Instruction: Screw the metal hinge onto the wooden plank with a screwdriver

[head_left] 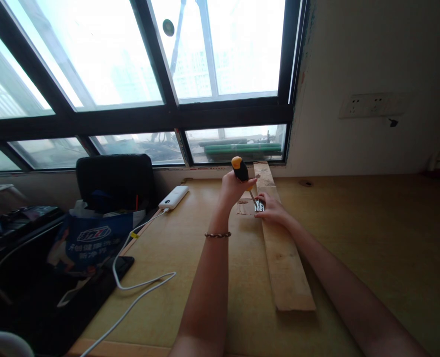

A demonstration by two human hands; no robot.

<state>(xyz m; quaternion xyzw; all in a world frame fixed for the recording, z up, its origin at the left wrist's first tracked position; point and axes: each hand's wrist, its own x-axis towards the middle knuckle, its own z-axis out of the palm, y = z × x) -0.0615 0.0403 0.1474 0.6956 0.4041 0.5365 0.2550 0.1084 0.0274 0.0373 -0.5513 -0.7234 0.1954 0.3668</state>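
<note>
My left hand [236,189] is wrapped round the black and yellow handle of a screwdriver [240,169]. The shaft slants down to a small silvery metal plate [259,206] at the edge of a long wooden board [285,258]. With fingers and thumb closed on that plate, my right hand [274,210] rests on the board. Whether the plate is a hinge is too small to tell. A thin flat piece [245,207], brownish or see-through, lies just left of the plate, partly behind my left wrist.
On the table [354,238], a white power bank [173,197] lies at the left edge, its white cable [145,292] looping toward me. A black chair [114,178] with a blue bag [93,243] stands left. Window and wall sockets [372,105] are behind.
</note>
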